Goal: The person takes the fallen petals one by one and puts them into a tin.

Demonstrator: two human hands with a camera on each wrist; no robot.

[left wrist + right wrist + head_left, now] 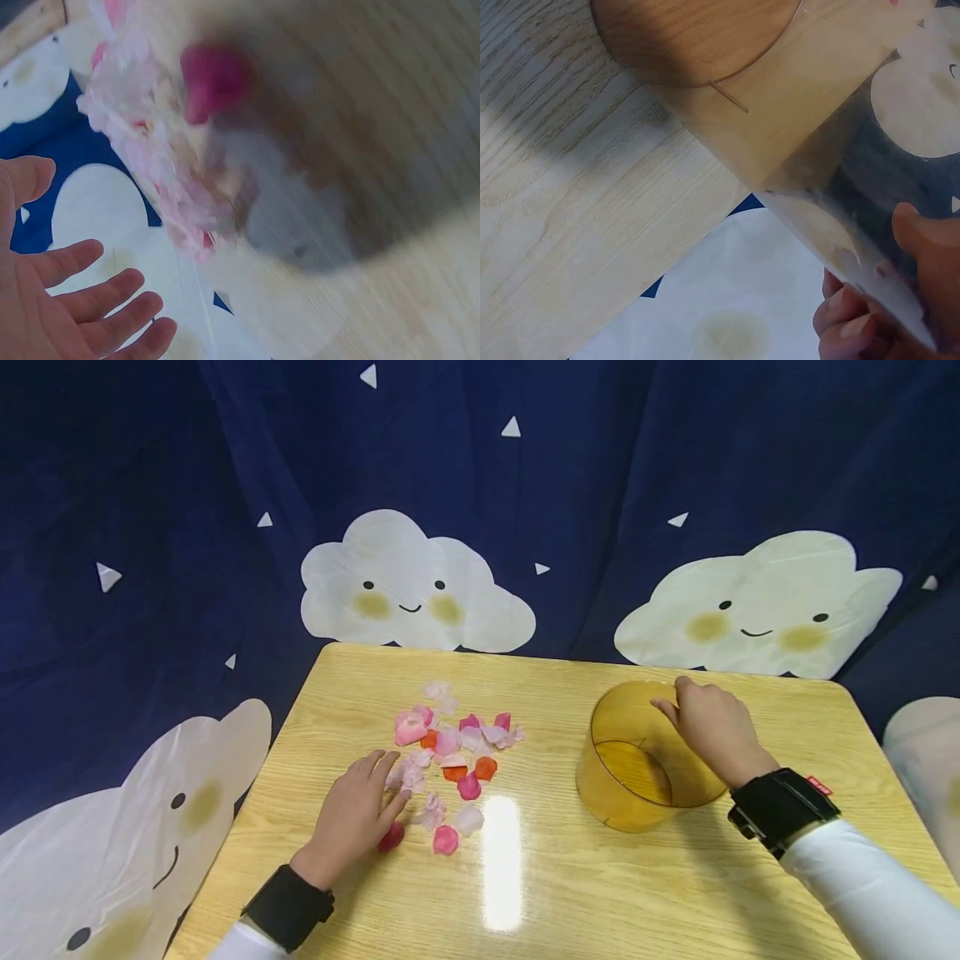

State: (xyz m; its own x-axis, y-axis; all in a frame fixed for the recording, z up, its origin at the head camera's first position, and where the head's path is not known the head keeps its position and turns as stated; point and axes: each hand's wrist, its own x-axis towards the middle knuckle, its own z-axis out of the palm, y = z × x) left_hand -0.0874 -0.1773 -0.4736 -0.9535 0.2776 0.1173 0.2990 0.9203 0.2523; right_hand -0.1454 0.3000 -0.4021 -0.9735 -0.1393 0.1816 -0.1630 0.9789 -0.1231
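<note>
Loose flower petals (447, 741) in pale pink, deep pink and orange lie spread on the left half of the table. My left hand (348, 814) is at their near left edge, fingers extended and apart, gripping nothing; in the left wrist view a deep pink petal (214, 79) lies off its fingertips. Over to the right stands a transparent amber cylindrical container (611, 793), open at the top. My right hand (716, 727) grips its far right rim, thumb inside and fingers outside, as the right wrist view shows. No petals show inside the container (765, 135).
The light wood table (555, 877) has rounded far corners and a bright glare patch near its middle. Behind it hangs a dark blue curtain (577, 485) with white clouds and triangles. Black bands (783, 810) circle both wrists.
</note>
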